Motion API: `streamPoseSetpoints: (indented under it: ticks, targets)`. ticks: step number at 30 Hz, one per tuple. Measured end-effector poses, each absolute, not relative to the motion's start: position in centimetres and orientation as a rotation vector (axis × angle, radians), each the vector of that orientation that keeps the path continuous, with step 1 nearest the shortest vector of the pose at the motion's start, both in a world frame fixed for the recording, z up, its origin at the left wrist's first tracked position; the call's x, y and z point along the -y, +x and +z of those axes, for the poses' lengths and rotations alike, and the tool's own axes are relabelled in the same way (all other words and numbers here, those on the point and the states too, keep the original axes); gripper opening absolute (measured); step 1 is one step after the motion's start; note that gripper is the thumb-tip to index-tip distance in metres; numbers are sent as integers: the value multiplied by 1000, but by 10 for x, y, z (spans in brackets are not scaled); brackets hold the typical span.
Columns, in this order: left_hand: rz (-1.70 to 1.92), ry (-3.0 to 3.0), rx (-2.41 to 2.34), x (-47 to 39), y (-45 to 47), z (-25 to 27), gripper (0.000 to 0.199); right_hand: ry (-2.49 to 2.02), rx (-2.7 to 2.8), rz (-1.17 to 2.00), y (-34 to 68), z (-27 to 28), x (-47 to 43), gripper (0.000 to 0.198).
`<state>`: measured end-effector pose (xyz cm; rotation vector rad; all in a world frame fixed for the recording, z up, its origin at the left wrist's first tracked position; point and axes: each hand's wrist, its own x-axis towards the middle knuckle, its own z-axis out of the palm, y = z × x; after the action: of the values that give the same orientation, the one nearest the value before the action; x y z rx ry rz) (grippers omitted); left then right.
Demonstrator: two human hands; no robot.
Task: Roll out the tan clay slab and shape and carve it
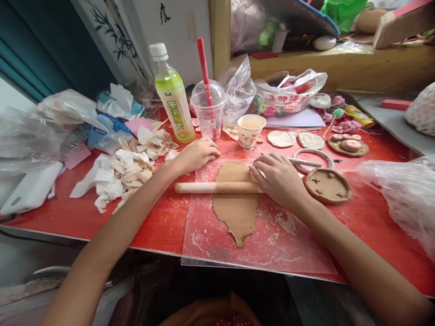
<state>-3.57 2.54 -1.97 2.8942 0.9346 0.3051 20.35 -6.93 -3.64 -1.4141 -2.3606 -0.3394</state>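
A wooden rolling pin point(197, 187) lies crosswise over a flattened, ragged-edged slab of brown clay point(236, 210). My right hand point(280, 179) is over the pin's right end, fingers curved round it, and hides that end. Beyond the pin's left end, my left hand point(199, 155) rests near the sheet's far left corner, holding nothing, its fingers loosely stretched. Under the clay is a clear plastic sheet point(210, 235), smeared with clay residue. Right of my right hand sits a round clay dish point(329, 186) with small marks inside, beside a ring point(328, 156) and a thin stick-like tool point(306, 163).
Behind the clay stand a paper cup point(250, 131), a lidded plastic cup point(208, 108) with a red straw and a green-labelled bottle point(174, 99). Crumpled tissues point(125, 174) are at left. Pale clay discs point(281, 139) lie behind; a plastic bag point(404, 190) is at right.
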Motion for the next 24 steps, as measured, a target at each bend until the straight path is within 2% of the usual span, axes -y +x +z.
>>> streamPoseSetpoints:
  ticks: [3,12,16,24]
  targets:
    - [343,2894,-1019,-24,-35,-20,14,-1389,2361,-336,204,-37,69,33]
    - [208,2778,-1130,-22,-55,-8,13,-1384,2366,-292,204,-34,70,31]
    - [84,2630,-1155,-19,-66,-6,20,-1396,2366,-269,204,-34,70,32]
    - [179,2599,-1193,-20,-64,-11,16,-1399,2361,-278,203,-35,70,32]
